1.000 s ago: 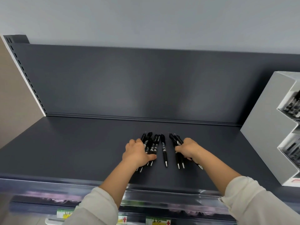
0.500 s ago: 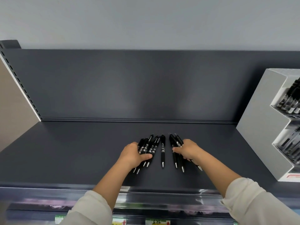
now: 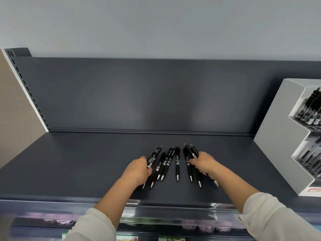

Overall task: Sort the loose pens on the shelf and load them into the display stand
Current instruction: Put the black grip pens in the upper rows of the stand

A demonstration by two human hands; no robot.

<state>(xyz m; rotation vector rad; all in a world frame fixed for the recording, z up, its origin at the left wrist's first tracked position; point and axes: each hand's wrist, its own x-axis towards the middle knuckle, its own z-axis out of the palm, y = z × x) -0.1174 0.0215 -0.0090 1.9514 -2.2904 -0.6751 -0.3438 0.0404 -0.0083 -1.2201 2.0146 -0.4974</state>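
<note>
Black plastic click pens (image 3: 165, 164) all loose on dark grey metal shelf (image 3: 86, 162), none yet loaded into white stepped display stand (image 3: 278, 145). Sorting only.

Left hand (image 3: 139, 173) fingers curled round the leftmost few; right hand (image 3: 204, 164) fingers pinching the rightmost few.

Since half a second ago: more of the left group uncovered.

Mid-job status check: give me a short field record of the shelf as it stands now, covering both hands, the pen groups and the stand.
shelf: dark grey, pens lying near its front centre
left hand: grips pens at the left edge of the left pen group
right hand: grips pens of the right pen group
single pen: lies alone between the groups, untouched
pen tips: point toward the person
display stand: white, stepped, at the shelf's right end; stocked pens in its tiers
</note>
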